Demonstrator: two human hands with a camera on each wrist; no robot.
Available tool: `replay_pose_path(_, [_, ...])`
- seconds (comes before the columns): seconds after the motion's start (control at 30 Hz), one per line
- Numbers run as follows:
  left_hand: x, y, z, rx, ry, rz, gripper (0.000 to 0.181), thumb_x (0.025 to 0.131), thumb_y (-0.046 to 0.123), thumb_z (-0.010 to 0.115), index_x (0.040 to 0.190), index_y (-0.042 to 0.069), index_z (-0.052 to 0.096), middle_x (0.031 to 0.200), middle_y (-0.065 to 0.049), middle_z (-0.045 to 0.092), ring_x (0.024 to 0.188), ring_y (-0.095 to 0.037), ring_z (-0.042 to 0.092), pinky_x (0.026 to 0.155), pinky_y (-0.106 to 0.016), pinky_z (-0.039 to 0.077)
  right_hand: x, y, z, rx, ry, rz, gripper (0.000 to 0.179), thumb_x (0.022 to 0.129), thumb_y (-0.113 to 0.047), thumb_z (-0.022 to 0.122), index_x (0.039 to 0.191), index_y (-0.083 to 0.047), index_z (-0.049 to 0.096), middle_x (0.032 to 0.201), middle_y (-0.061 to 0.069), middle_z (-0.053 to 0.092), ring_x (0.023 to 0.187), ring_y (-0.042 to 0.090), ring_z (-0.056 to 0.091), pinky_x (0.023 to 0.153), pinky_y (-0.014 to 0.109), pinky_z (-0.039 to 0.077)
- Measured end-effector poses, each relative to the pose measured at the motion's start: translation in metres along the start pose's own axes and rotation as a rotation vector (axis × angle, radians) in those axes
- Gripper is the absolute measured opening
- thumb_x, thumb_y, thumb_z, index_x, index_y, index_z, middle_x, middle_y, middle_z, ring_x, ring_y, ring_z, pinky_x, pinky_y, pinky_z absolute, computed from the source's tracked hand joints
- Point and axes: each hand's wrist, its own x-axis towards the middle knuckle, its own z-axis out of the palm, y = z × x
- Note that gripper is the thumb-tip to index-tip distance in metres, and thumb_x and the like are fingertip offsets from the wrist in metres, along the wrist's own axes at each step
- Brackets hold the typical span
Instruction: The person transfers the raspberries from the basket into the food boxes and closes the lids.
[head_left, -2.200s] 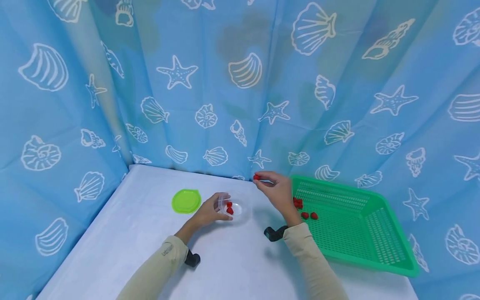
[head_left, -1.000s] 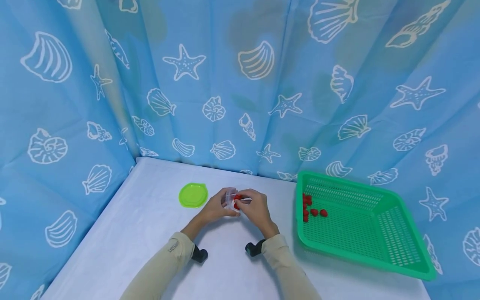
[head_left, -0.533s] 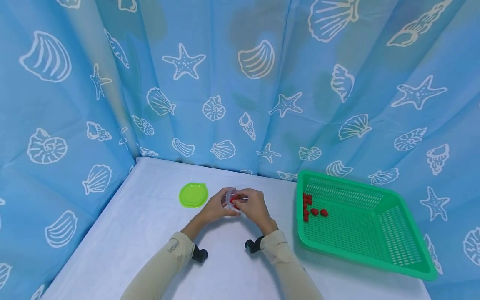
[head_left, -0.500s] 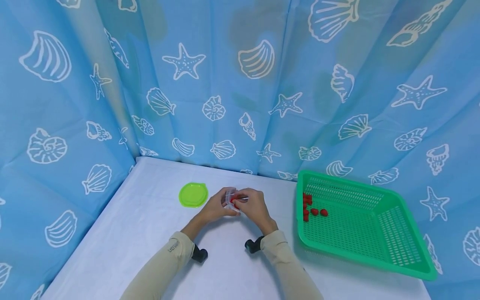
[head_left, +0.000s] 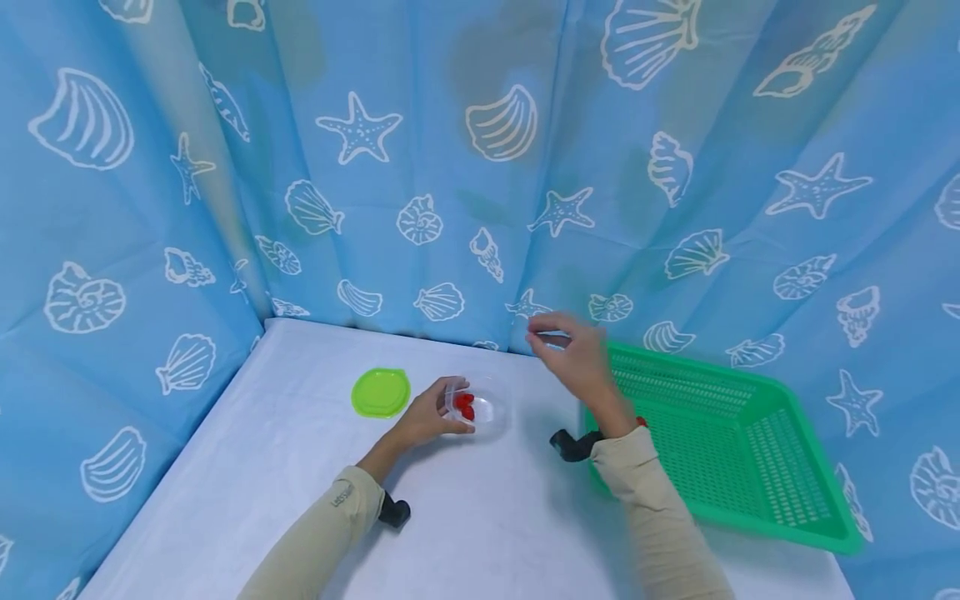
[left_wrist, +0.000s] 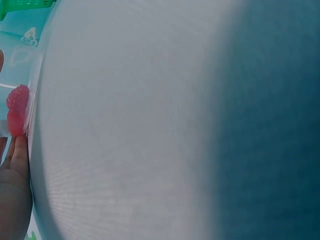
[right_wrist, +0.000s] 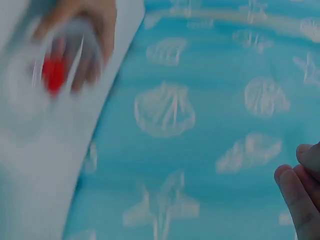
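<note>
My left hand [head_left: 426,418] grips a clear plastic tub [head_left: 491,407] by its left side, tilted on the white table. Red raspberries [head_left: 464,406] lie inside the tub, and the left wrist view shows the bumpy skin of one raspberry [left_wrist: 18,99]. My right hand [head_left: 577,360] is raised beside the green basket's left end, thumb and fingertips bent toward each other. Nothing shows between them in the head view or the right wrist view, where the fingers [right_wrist: 297,200] appear at the edge. The right forearm hides most berries in the green basket [head_left: 750,512].
A lime-green lid [head_left: 381,393] lies flat on the table, left of the tub. One red berry [head_left: 641,422] peeks out beside the right wrist in the basket. A blue shell-patterned curtain [head_left: 442,167] borders the back and left of the table [head_left: 480,533].
My right hand has left a raspberry in the tub, let go, and moved right and up to the basket. My left hand still holds the tub.
</note>
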Motion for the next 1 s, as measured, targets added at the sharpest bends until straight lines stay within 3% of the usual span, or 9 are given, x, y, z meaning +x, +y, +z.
replay_pose_path(0.1, [-0.001, -0.001, -0.002, -0.002, 0.002, 0.004, 0.081, 0.072, 0.021, 0.087, 0.141, 0.020, 0.044, 0.141, 0.000, 0.050, 0.135, -0.023, 0.043, 0.102, -0.038, 0.044, 0.007, 0.019, -0.028, -0.010, 0.019, 0.006, 0.017, 0.082, 0.000, 0.075, 0.099, -0.002, 0.075, 0.095, 0.013, 0.072, 0.083, 0.026, 0.071, 0.073, 0.034, 0.059])
replay_pose_path(0.23, [-0.002, 0.000, -0.004, -0.004, 0.011, -0.005, 0.081, 0.073, 0.020, 0.087, 0.142, 0.018, 0.044, 0.142, -0.002, 0.050, 0.135, -0.025, 0.043, 0.103, -0.039, 0.043, 0.001, 0.052, -0.058, -0.055, -0.012, 0.125, 0.016, 0.084, -0.004, 0.074, 0.100, -0.003, 0.075, 0.093, 0.012, 0.073, 0.083, 0.027, 0.071, 0.072, 0.022, 0.057])
replay_pose_path(0.37, [-0.004, 0.003, -0.006, -0.010, 0.009, -0.022, 0.082, 0.073, 0.018, 0.087, 0.142, 0.016, 0.043, 0.142, -0.003, 0.050, 0.135, -0.027, 0.042, 0.103, -0.040, 0.043, -0.017, 0.086, -0.076, -0.121, -0.114, 0.254, 0.016, 0.088, -0.007, 0.072, 0.103, -0.002, 0.074, 0.097, 0.014, 0.072, 0.090, 0.030, 0.068, 0.077, 0.034, 0.057])
replay_pose_path(0.5, [-0.002, -0.001, -0.005, -0.003, 0.009, -0.030, 0.083, 0.073, 0.019, 0.087, 0.143, 0.016, 0.043, 0.142, -0.001, 0.050, 0.136, -0.026, 0.041, 0.103, -0.039, 0.043, -0.040, 0.113, -0.082, -0.201, -0.238, 0.359, 0.022, 0.091, -0.012, 0.069, 0.110, -0.003, 0.072, 0.104, 0.014, 0.071, 0.097, 0.033, 0.066, 0.079, 0.050, 0.054])
replay_pose_path(0.7, [-0.001, 0.000, -0.002, -0.031, 0.011, -0.034, 0.084, 0.074, 0.011, 0.085, 0.145, 0.010, 0.040, 0.145, -0.008, 0.047, 0.138, -0.031, 0.038, 0.105, -0.044, 0.040, -0.063, 0.139, -0.082, -0.257, -0.339, 0.410, 0.023, 0.091, -0.010, 0.068, 0.112, -0.001, 0.071, 0.106, 0.015, 0.071, 0.099, 0.034, 0.065, 0.081, 0.052, 0.054])
replay_pose_path(1.0, [-0.001, 0.004, 0.002, -0.010, 0.014, -0.028, 0.083, 0.072, 0.019, 0.087, 0.143, 0.017, 0.044, 0.141, 0.001, 0.051, 0.137, -0.024, 0.040, 0.104, -0.039, 0.042, -0.082, 0.153, -0.087, -0.299, -0.428, 0.469, 0.024, 0.088, -0.002, 0.068, 0.112, 0.002, 0.070, 0.107, 0.018, 0.070, 0.101, 0.036, 0.064, 0.084, 0.052, 0.053])
